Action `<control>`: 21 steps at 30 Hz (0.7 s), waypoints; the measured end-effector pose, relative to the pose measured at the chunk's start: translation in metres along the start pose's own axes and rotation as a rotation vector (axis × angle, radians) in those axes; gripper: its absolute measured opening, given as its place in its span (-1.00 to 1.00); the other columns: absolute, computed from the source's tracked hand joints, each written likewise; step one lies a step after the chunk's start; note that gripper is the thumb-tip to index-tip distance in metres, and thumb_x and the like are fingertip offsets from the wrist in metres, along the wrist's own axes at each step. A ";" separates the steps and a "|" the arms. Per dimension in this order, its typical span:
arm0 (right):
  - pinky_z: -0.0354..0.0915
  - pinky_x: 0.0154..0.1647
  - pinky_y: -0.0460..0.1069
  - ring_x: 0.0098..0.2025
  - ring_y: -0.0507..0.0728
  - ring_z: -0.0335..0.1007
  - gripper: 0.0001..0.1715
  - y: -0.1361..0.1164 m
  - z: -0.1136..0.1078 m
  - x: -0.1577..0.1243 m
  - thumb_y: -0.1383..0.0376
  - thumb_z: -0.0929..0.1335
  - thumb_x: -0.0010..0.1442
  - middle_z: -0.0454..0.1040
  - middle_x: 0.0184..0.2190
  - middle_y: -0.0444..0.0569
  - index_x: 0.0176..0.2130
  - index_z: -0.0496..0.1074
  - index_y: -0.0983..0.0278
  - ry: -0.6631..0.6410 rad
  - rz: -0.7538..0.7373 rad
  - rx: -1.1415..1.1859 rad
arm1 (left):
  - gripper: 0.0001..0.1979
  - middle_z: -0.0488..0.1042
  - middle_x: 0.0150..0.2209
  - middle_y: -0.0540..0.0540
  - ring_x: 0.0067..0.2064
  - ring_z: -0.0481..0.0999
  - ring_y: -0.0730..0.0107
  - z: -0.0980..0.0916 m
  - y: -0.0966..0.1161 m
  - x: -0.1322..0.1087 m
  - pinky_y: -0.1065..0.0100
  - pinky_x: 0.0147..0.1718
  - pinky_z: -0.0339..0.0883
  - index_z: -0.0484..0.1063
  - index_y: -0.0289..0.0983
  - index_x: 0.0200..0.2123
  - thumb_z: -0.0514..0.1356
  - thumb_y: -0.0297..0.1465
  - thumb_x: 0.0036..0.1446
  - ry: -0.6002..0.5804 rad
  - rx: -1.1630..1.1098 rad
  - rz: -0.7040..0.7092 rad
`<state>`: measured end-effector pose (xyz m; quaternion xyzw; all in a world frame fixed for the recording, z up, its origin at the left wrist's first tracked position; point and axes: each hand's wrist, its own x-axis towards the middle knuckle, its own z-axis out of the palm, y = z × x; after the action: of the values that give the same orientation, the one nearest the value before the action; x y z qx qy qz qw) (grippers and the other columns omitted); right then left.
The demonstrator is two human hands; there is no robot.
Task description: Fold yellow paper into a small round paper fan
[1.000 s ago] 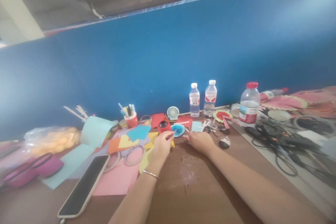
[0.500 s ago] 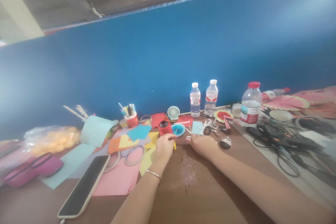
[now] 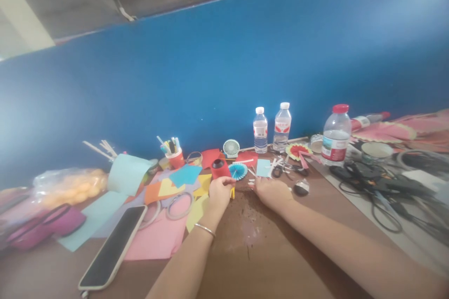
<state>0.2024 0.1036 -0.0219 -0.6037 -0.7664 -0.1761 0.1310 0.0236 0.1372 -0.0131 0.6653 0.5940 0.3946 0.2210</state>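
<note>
My left hand [image 3: 220, 190], with a bangle at the wrist, has its fingers drawn together, tips pointing right. What they hold, if anything, is too small to tell; a yellow scrap [image 3: 232, 192] shows just under them. Directly behind it stands a red cylinder with a dark top [image 3: 219, 168]. A pleated blue paper rosette [image 3: 238, 171] lies just beyond the left fingertips. My right hand [image 3: 271, 191] is low over the table, fingers bent inward near small white strips [image 3: 251, 181]; its grip is hidden. A light blue paper piece [image 3: 263, 167] lies behind it.
Scissors [image 3: 278, 170] and a red-yellow rosette [image 3: 298, 151] lie behind my right hand. Bottles [image 3: 260, 135] line the blue partition [image 3: 224, 70]. Tangled cables [image 3: 377, 184] cover the right. Coloured paper [image 3: 157, 238], tape rings [image 3: 179, 206] and a phone [image 3: 114, 247] lie left.
Both hands keep nearly the same place and pose. The view has shifted very slightly, and the objects on the table stay where they were.
</note>
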 end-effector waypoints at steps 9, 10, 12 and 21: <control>0.18 -0.57 -0.02 -0.48 0.25 0.41 -0.59 -0.001 -0.006 0.001 0.16 0.11 0.21 0.43 -0.53 0.13 -0.40 0.36 0.35 0.017 -0.063 0.003 | -0.89 0.52 -0.47 -0.04 -0.43 0.47 0.41 -0.001 -0.004 0.001 0.40 -0.37 0.30 0.49 -0.26 -0.47 0.17 -0.46 -0.14 -0.002 -0.062 -0.021; 0.17 -0.57 -0.02 -0.47 0.25 0.41 -0.60 -0.001 -0.007 0.001 0.16 0.12 0.21 0.43 -0.53 0.13 -0.40 0.36 0.36 0.010 -0.065 0.006 | -0.89 0.52 -0.47 -0.05 -0.42 0.47 0.40 0.000 -0.004 0.001 0.39 -0.36 0.30 0.49 -0.27 -0.47 0.17 -0.47 -0.14 0.000 -0.067 -0.022; 0.17 -0.56 -0.03 -0.46 0.24 0.41 -0.60 -0.002 -0.009 0.002 0.17 0.12 0.21 0.43 -0.52 0.14 -0.39 0.37 0.37 -0.002 -0.073 0.013 | -0.89 0.52 -0.46 -0.05 -0.41 0.47 0.39 0.001 -0.005 0.001 0.38 -0.34 0.30 0.49 -0.27 -0.48 0.17 -0.48 -0.14 0.005 -0.078 -0.023; 0.16 -0.55 -0.03 -0.47 0.22 0.41 -0.63 0.001 -0.007 0.005 0.22 0.13 0.20 0.43 -0.53 0.14 -0.39 0.37 0.38 -0.034 0.001 0.018 | -0.87 0.51 -0.45 -0.06 -0.40 0.47 0.39 -0.006 0.007 -0.003 0.39 -0.35 0.30 0.47 -0.29 -0.44 0.18 -0.40 -0.12 0.024 -0.172 0.011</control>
<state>0.2022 0.1049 -0.0132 -0.6058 -0.7697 -0.1590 0.1237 0.0231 0.1316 -0.0046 0.6423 0.5568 0.4533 0.2682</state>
